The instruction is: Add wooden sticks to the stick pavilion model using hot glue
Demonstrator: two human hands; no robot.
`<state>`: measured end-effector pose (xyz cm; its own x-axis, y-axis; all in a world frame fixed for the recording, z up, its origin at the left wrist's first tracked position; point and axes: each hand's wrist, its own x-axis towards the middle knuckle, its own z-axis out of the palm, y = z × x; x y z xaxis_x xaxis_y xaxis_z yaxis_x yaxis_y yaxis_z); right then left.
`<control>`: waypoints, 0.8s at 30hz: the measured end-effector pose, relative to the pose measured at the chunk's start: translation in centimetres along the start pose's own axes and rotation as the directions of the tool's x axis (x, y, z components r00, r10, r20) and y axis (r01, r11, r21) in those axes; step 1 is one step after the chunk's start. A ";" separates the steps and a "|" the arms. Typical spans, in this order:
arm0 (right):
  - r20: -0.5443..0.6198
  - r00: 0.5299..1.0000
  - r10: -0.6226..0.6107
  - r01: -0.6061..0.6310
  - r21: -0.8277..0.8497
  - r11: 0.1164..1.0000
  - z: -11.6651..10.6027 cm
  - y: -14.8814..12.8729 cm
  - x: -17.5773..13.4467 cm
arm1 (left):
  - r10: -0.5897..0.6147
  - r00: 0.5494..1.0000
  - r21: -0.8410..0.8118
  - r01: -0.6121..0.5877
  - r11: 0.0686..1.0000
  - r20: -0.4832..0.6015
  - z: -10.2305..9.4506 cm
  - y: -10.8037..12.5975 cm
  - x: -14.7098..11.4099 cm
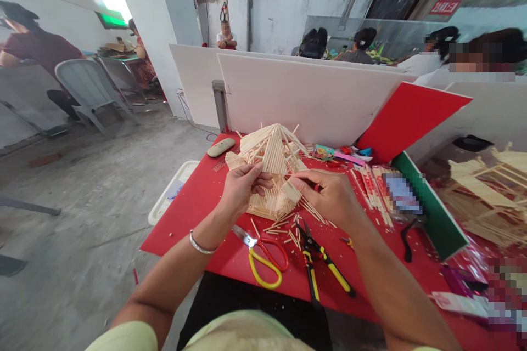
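A pavilion-like model of pale thin wooden sticks (274, 156) stands on the red table, with a pointed roof of sticks laid side by side. My left hand (247, 184) is at its near left side, thumb and fingers closed in a pinch by the roof edge; what lies between them is hidden. My right hand (331, 192) is closed in a pinch at the model's right, its fingertips beside a small slanted stick panel (291, 191). Whatever they pinch is too small to make out. Scissors (263, 258) with yellow and red handles and yellow-black cutters (323, 263) lie nearer me.
Loose sticks and cut bits (288, 230) scatter before the model. A tan oval case (220, 147) lies at the back left. Packs of sticks (374, 192) lie right, beside a green board (430, 208). A white partition (304, 98) stands behind the table; people sit beyond.
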<state>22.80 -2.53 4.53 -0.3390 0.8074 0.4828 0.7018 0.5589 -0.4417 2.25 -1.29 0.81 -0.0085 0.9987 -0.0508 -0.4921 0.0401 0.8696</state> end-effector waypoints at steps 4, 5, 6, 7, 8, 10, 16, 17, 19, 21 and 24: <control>0.004 1.000 0.022 -0.022 -0.013 1.000 -0.4 -0.1 -0.3 | 0.003 1.000 0.017 -0.003 1.000 0.007 -0.1 0.0 0.1; 0.006 0.999 0.038 -0.038 -0.023 0.999 -0.7 0.1 -0.6 | 0.000 1.000 0.025 0.000 1.000 0.009 -0.1 0.0 0.1; 0.011 0.998 0.060 -0.059 -0.039 0.997 -1.1 0.3 -1.0 | -0.003 1.000 0.033 0.003 0.999 0.009 -0.1 0.0 0.0; 0.025 0.996 0.091 -0.089 -0.066 0.994 -1.5 0.8 -1.5 | -0.006 1.000 0.042 0.006 0.999 0.007 -0.2 -0.1 -0.1; 0.051 0.990 0.132 -0.126 -0.105 0.986 -2.1 1.6 -2.1 | 0.000 1.000 0.054 0.000 0.999 0.001 -0.2 -0.1 -0.2; 0.129 0.953 0.275 -0.241 -0.228 0.943 -3.3 4.0 -4.1 | 0.014 1.000 0.074 -0.013 0.997 -0.009 -0.1 -0.2 -0.2; 0.098 0.569 0.816 -0.622 -0.598 0.505 -5.8 11.8 -15.2 | 0.073 0.997 0.125 -0.070 0.990 -0.016 0.0 -0.6 0.5; 0.096 0.518 0.850 -0.645 -0.609 0.462 -5.7 12.3 -17.1 | 0.072 0.997 0.125 -0.070 0.990 -0.014 0.0 -0.6 0.5; 0.112 0.461 0.880 -0.674 -0.601 0.430 -4.9 13.1 -20.1 | 0.059 0.998 0.115 -0.058 0.992 -0.001 -0.1 -0.5 0.4; 0.110 0.462 0.880 -0.691 -0.576 0.436 -3.8 13.6 -22.2 | 0.033 0.999 0.105 -0.034 0.994 0.015 -0.2 -0.3 0.3; 0.090 0.486 0.869 -0.719 -0.525 0.456 -2.3 14.5 -23.1 | -0.004 1.000 0.069 0.002 0.998 0.024 -0.3 0.0 0.3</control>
<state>42.24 -13.47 -11.33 0.3891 0.8951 -0.2177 0.8924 -0.4249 -0.1519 1.99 -1.03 0.62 0.0145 0.9990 -0.0423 -0.4312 0.0445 0.9012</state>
